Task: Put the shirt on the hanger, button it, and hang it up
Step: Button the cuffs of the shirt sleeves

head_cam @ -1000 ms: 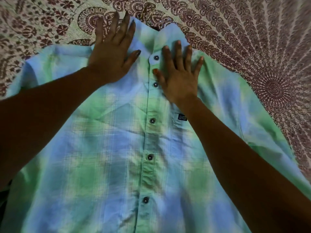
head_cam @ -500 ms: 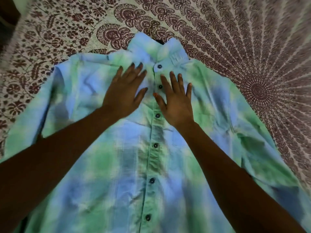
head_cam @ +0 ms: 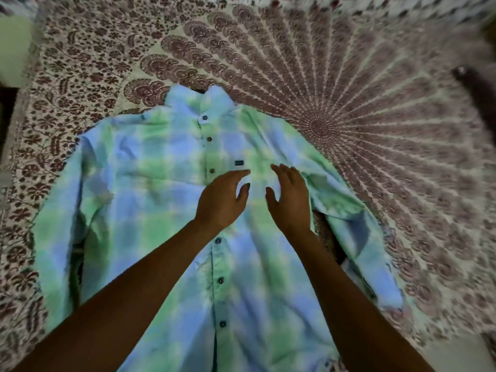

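I count one shirt [head_cam: 150, 183] on the sheet [head_cam: 349, 76], six buttons [head_cam: 209, 139] showing; left hand [head_cam: 222, 200], right hand [head_cam: 291, 202] above, fingers [head_cam: 285, 171] loose, empty.

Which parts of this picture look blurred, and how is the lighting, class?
Head view: dim, uneven light; left hand and right hand smeared by motion; bedspread blurs and bends toward the corners; top buttons on the shirt are clearest.
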Motion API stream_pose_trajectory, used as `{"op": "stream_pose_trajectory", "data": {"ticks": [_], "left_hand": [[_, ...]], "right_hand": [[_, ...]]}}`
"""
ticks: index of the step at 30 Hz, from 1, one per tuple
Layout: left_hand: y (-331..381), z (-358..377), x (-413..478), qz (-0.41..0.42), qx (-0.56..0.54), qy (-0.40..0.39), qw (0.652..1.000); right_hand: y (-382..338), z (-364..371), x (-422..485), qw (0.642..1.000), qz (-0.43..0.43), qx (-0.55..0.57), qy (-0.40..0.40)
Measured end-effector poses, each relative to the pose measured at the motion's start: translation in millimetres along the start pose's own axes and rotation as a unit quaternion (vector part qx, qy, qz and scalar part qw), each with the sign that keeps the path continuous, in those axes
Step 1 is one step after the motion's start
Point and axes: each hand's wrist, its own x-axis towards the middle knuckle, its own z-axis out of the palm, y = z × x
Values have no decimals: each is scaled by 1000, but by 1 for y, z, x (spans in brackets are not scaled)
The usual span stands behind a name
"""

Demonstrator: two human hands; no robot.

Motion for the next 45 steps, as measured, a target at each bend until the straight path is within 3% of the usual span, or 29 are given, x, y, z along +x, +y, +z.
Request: {"op": "stream_pose_trajectory", "data": {"ticks": [4,7,10,13,16,20,22,25,26,28,30,32,33,34,36,38,39,42,43,45], "left_hand": [[32,44,-11,-7,-3,-84,996],[49,77,-14,-4,17,-144,989],[62,112,-11,-18,-3,-199,980],[80,150,-3,-76,-83,-216,970],[98,187,15,-201,-191,-204,939],[118,220,50,-323,-304,-75,893],[117,227,70,-349,-320,9,881],[101,235,92,-408,-367,74,833],[102,233,95,-424,-394,81,811],[118,224,100,-447,-446,96,770],[118,230,103,-458,-467,126,746],[118,235,100,-457,-481,177,727],[116,237,99,-450,-502,193,713],[115,236,97,-446,-512,196,708],[108,235,97,-453,-502,187,712],[104,233,96,-470,-499,181,705],[105,231,95,-475,-511,190,691],[114,225,91,-453,-573,185,657],[115,226,90,-442,-582,174,660],[113,230,88,-436,-556,158,689]], "right_hand": [[72,-34,-38,972,194,-53,119],[131,-52,-67,899,419,-94,88],[177,-59,-88,820,562,61,87],[211,-57,-100,815,553,164,47],[228,-67,-98,863,486,129,-47],[242,-87,-81,897,367,174,-177],[255,-113,-68,894,341,241,-160],[269,-171,-48,893,267,359,-52],[274,-189,-42,918,212,334,-16],[281,-211,-40,981,97,164,33],[286,-206,-45,998,41,52,-22],[294,-189,-53,978,82,26,-188],[301,-181,-59,967,107,37,-228],[305,-175,-63,967,144,75,-198],[320,-168,-66,960,223,169,-8],[348,-160,-74,939,291,112,143],[364,-154,-78,937,313,69,140],[388,-137,-89,943,308,-99,-79],[392,-133,-92,934,290,-170,-122],[386,-135,-86,930,235,-249,-132]]}}
